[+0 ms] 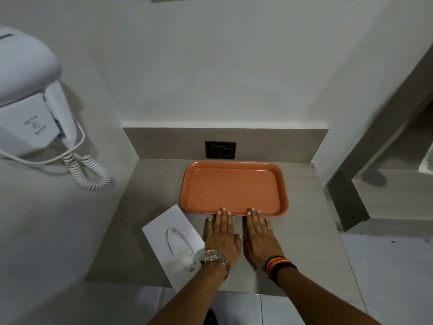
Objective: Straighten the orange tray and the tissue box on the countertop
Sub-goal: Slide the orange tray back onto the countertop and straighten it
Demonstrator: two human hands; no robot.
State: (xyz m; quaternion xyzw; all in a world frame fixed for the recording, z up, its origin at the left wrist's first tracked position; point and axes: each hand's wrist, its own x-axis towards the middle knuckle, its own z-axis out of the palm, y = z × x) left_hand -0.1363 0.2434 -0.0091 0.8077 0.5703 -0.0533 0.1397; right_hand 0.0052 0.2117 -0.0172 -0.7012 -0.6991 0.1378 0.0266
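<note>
Both hands lie flat, palms down — the left hand (222, 235) and right hand (260, 235) with fingers extended, gripping nothing. Fingertips seem to touch the orange tray's (234, 186) near rim. The tissue box (174, 245) sits askew beside the left wrist.

Orange tray (234, 191), white tissue box (168, 233)

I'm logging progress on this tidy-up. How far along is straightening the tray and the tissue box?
Looks done: the orange tray lies roughly square to the back wall, under the power outlet. In hand: both flat hands, left hand and right hand, have fingertips at its near rim, neither in a grip. Left: the white tissue box lies skewed, overhanging the countertop edge.
</note>
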